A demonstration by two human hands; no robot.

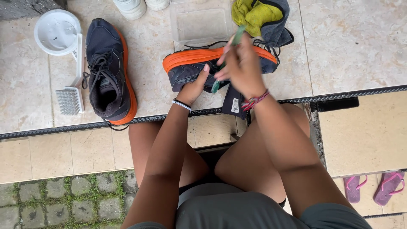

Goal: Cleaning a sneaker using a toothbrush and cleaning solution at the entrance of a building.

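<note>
Left hand (193,87) clamped on dark shoe (190,70), tipped on its side on the tiled floor (352,42), orange sole up. Right hand (241,63) closed around green brush (231,53) (bristles hidden). Judgement: brace firmly, short strokes along the sole edge.

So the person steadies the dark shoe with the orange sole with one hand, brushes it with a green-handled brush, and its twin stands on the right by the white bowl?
Not quite. The head view shows the second dark, orange-soled shoe on the left, beside the round white plastic bowl. The rest holds.
</note>
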